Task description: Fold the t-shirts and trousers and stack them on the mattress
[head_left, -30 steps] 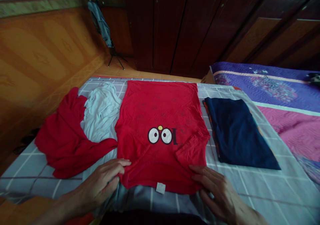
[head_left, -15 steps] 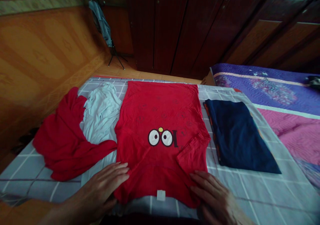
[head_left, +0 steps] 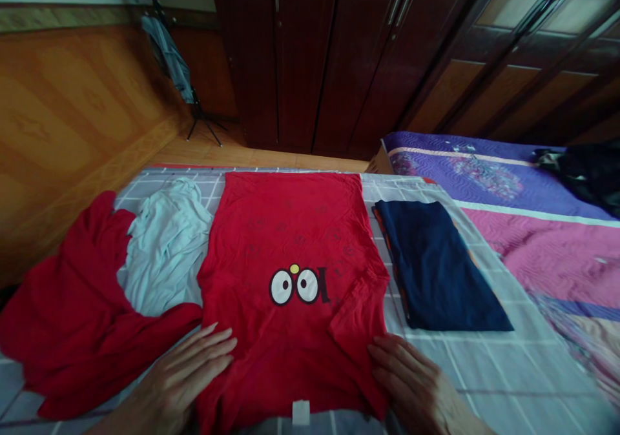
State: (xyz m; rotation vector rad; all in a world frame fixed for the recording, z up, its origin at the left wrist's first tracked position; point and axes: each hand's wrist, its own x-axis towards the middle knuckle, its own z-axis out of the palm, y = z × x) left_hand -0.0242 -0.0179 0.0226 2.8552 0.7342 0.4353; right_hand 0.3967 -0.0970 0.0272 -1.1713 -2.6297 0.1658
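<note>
Both hands are lying lower in the view than half a second ago, and the whole bed scene is sitting further left and down, with more of the wardrobe showing above. The left hand (head_left: 186,374) is resting flat on the near left edge of the red shirt (head_left: 290,241), fingers (head_left: 213,344) stretched out, slightly spread and gripping nothing. The right hand (head_left: 419,386) is pressing flat on the near right corner of the same shirt, fingers (head_left: 387,351) extended and close together, clamping nothing either. Between the two sets of fingertips the shirt is lying spread on the checked sheet (head_left: 484,364), its cartoon eyes print (head_left: 296,285) just beyond the fingers and a white label (head_left: 301,412) at the near hem between the wrists. A folded-in sleeve is lying just ahead of the right fingertips. Left of the left fingers, a crumpled red garment (head_left: 72,332) is touching the shirt, with a pale crumpled garment (head_left: 165,254) beyond it. Right of the right fingers, apart from them, a folded navy garment (head_left: 436,261) is lying.
</note>
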